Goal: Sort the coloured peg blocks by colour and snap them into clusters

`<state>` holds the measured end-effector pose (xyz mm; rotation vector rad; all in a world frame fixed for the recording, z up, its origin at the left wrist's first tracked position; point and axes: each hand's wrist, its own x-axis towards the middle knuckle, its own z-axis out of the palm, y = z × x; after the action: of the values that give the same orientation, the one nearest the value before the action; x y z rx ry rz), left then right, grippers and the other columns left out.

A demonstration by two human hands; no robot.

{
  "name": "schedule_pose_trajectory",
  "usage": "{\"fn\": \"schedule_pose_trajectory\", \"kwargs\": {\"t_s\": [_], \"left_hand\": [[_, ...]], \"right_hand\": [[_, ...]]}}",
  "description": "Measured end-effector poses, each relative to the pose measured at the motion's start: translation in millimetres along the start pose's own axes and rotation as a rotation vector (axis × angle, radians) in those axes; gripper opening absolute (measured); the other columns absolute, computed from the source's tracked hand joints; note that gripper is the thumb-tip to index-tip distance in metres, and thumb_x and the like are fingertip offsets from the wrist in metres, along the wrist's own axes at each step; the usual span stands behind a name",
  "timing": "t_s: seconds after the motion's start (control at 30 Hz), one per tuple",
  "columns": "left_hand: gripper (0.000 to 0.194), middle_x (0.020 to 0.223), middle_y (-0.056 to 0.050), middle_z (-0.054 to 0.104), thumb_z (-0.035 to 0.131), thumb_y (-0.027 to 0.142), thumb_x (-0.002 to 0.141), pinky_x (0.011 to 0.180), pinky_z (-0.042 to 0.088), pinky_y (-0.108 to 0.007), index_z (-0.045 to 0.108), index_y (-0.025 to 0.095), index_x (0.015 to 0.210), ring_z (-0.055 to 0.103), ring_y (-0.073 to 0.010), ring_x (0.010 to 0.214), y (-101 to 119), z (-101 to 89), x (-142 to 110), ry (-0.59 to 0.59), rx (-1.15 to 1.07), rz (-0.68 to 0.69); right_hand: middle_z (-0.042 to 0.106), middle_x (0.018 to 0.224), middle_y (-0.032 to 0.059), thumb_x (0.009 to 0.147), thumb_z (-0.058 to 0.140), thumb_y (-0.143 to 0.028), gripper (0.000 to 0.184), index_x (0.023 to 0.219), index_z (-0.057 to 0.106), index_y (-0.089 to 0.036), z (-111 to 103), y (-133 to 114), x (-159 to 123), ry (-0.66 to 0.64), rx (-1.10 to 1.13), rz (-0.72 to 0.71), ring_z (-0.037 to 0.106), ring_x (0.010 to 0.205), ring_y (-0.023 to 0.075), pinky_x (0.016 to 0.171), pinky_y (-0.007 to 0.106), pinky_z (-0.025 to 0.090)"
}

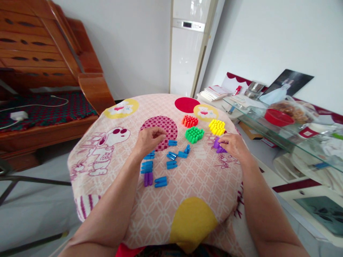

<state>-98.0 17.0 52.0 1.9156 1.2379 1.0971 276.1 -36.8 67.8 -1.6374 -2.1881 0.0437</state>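
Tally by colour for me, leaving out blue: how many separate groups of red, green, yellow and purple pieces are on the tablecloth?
Red group: 1
Green group: 1
Yellow group: 1
Purple groups: 2, one at the right hand
Total: 5

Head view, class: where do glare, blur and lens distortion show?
Head view: pale glare on the tall white appliance; head view: glints on the blue pieces; head view: the purple pieces by the right hand look soft, outlines hard to separate; head view: the wooden bench leans, likely wide-angle distortion.
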Motion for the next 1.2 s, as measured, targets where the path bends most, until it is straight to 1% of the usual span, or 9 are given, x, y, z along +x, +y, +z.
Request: {"fn": "schedule_pose_trajectory", "kwargs": {"t_s": [0.2, 0.37, 0.57, 0.77, 0.97, 1.03, 1.1, 1.13, 1.2], "left_hand": [[0.027, 0.075, -0.004, 0.074, 0.065, 0.038, 0.076, 0.061, 0.052, -0.025, 0.075, 0.017, 0.088, 0.068, -0.0185, 0.071, -1.8, 0.4, 0.9, -0.001, -0.01, -0.004], [0.028, 0.074, -0.004, 0.074, 0.065, 0.039, 0.075, 0.06, 0.052, -0.025, 0.075, 0.017, 0.09, 0.068, -0.0182, 0.07, -2.7, 0.5, 0.9, -0.002, -0.002, -0.015], [0.025, 0.073, -0.003, 0.074, 0.065, 0.037, 0.075, 0.06, 0.052, -0.025, 0.075, 0.017, 0.087, 0.068, -0.0186, 0.07, 2.0, -1.1, -0.2, 0.001, -0.009, -0.011], [0.025, 0.073, -0.003, 0.073, 0.065, 0.036, 0.075, 0.059, 0.051, -0.025, 0.075, 0.017, 0.087, 0.067, -0.0179, 0.068, 1.6, -1.3, 0.5, 0.001, -0.01, -0.012], [0.026, 0.075, -0.005, 0.073, 0.065, 0.038, 0.075, 0.057, 0.049, -0.024, 0.074, 0.016, 0.086, 0.066, -0.0172, 0.066, -2.5, -1.5, 1.3, 0.007, -0.024, -0.002], [0.026, 0.075, -0.005, 0.074, 0.066, 0.037, 0.075, 0.059, 0.05, -0.025, 0.074, 0.016, 0.087, 0.066, -0.0173, 0.067, -2.4, -1.8, 0.9, 0.016, -0.039, -0.008], [0.026, 0.074, -0.005, 0.073, 0.066, 0.037, 0.074, 0.059, 0.051, -0.025, 0.074, 0.015, 0.087, 0.066, -0.0174, 0.067, -1.9, -1.8, 0.6, 0.025, -0.054, -0.016], [0.026, 0.074, -0.005, 0.073, 0.066, 0.036, 0.074, 0.06, 0.051, -0.026, 0.074, 0.015, 0.087, 0.066, -0.0175, 0.066, -1.9, -1.8, 0.5, 0.03, -0.061, -0.021], [0.026, 0.073, -0.005, 0.073, 0.066, 0.036, 0.074, 0.06, 0.051, -0.026, 0.074, 0.015, 0.086, 0.066, -0.0175, 0.066, -2.5, -2.0, 0.7, 0.038, -0.068, -0.03]], "right_hand": [[0.074, 0.077, 0.0051, 0.073, 0.064, -0.008, 0.017, 0.069, 0.075, -0.019, 0.4, -3.6, 0.8, 0.01, 0.041, 0.014, 0.068, 0.079, 0.0196, 0.075, 0.027, 0.05], [0.074, 0.078, 0.0054, 0.073, 0.063, -0.009, 0.016, 0.069, 0.076, -0.019, 2.3, -3.5, 0.2, 0.013, 0.049, 0.016, 0.068, 0.079, 0.0201, 0.076, 0.029, 0.051], [0.074, 0.076, 0.0059, 0.074, 0.063, -0.01, 0.017, 0.069, 0.076, -0.02, 4.2, -0.2, 0.5, 0.013, 0.028, -0.004, 0.068, 0.077, 0.0207, 0.074, 0.03, 0.05], [0.073, 0.074, 0.0047, 0.074, 0.064, -0.009, 0.018, 0.069, 0.077, -0.02, 9.1, 4.1, 0.1, 0.007, -0.042, -0.022, 0.065, 0.073, 0.0192, 0.072, 0.029, 0.047], [0.073, 0.076, 0.0062, 0.074, 0.06, -0.007, 0.021, 0.071, 0.077, -0.019, 10.8, 4.1, -1.3, 0.001, -0.131, -0.039, 0.064, 0.075, 0.0203, 0.072, 0.03, 0.046], [0.073, 0.078, 0.0068, 0.076, 0.058, -0.008, 0.022, 0.073, 0.077, -0.019, 9.1, -2.5, -1.0, 0.056, -0.117, -0.033, 0.064, 0.076, 0.0206, 0.073, 0.031, 0.047], [0.073, 0.081, 0.0077, 0.08, 0.057, -0.01, 0.021, 0.076, 0.076, -0.019, 9.9, -16.5, 0.3, 0.144, -0.074, -0.042, 0.065, 0.079, 0.0216, 0.076, 0.032, 0.048], [0.073, 0.083, 0.0081, 0.082, 0.056, -0.012, 0.021, 0.078, 0.076, -0.019, 12.2, -26.7, 1.1, 0.183, -0.039, -0.066, 0.065, 0.081, 0.0222, 0.078, 0.033, 0.048], [0.073, 0.088, 0.0087, 0.088, 0.055, -0.015, 0.022, 0.085, 0.076, -0.02, 21.4, -52.9, 1.9, 0.218, 0.054, -0.163, 0.065, 0.087, 0.0229, 0.083, 0.035, 0.049]]}}
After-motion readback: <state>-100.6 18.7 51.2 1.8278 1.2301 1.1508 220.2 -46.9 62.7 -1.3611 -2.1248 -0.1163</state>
